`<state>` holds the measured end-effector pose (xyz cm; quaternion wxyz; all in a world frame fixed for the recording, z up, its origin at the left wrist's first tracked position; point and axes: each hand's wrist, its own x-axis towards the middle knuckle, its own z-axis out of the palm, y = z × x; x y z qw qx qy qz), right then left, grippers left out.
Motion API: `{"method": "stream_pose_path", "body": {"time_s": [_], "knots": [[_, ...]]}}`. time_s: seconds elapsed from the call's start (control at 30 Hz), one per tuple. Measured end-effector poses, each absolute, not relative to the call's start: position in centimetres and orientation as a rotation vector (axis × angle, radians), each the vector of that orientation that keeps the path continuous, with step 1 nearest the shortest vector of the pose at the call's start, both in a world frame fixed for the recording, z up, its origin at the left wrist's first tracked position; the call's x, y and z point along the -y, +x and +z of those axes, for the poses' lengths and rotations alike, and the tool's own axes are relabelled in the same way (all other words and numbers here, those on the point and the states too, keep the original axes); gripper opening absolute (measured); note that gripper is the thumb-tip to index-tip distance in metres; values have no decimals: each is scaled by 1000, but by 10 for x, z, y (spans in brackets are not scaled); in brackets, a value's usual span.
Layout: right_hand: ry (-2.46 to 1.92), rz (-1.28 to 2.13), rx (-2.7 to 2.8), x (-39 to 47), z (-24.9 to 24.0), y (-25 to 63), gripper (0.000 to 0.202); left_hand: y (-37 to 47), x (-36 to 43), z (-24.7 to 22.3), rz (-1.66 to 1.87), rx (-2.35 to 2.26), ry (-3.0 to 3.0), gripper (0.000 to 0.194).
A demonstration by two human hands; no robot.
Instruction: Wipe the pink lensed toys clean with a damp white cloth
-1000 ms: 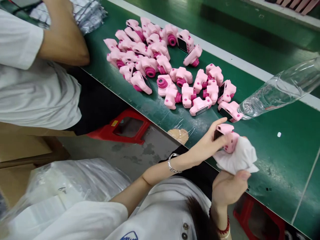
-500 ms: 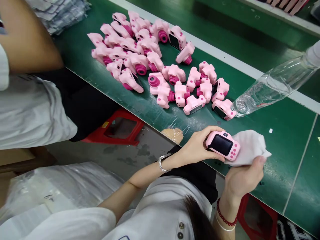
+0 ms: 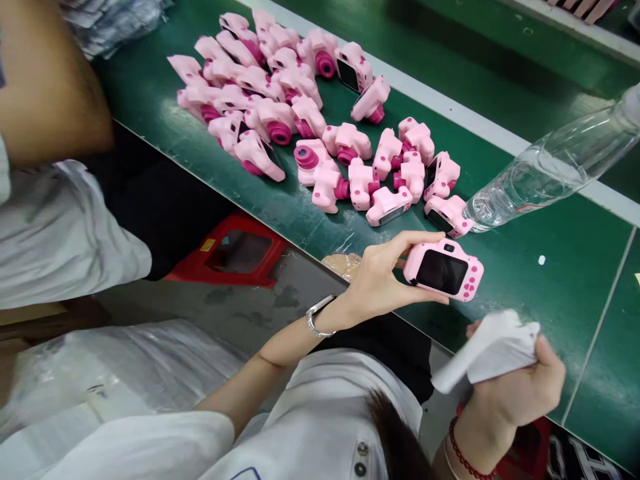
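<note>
Between the thumb and fingers of my left hand (image 3: 383, 277) is a pink toy camera (image 3: 443, 270), its dark screen and dark-pink buttons facing up at me. My right hand (image 3: 525, 383) is closed on a white cloth (image 3: 503, 347), which hangs loosely and folded from the fingers. A gap separates the cloth from the camera. Just beyond my left hand, another pink camera (image 3: 449, 215) rests on the green table (image 3: 530, 280) against the base of a clear plastic bottle (image 3: 540, 167).
Many more pink cameras (image 3: 280, 87) lie crowded across the table to the left. A co-worker's arm (image 3: 50, 87) reaches in at the upper left, near stacked plastic bags (image 3: 115, 23). Red stools (image 3: 235, 250) stand below the table edge. A small white piece (image 3: 541, 260) lies on the tabletop.
My right hand has drawn the cloth away from the camera, down and to the right, and the cloth now hangs folded. My left hand has raised the camera slightly, screen still facing me.
</note>
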<state>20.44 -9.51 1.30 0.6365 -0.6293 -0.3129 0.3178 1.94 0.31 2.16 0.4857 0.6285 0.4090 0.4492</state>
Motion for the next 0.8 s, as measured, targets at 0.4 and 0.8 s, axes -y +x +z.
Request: {"method": "stream_pose_path", "body": {"time_s": [0.4, 0.8], "knots": [[-1441, 1185, 448, 65, 27, 184, 50, 21, 7, 30, 957, -881, 1703, 97], [-1463, 1201, 220, 72, 18, 190, 44, -20, -42, -1, 1123, -1513, 2271, 49]]}}
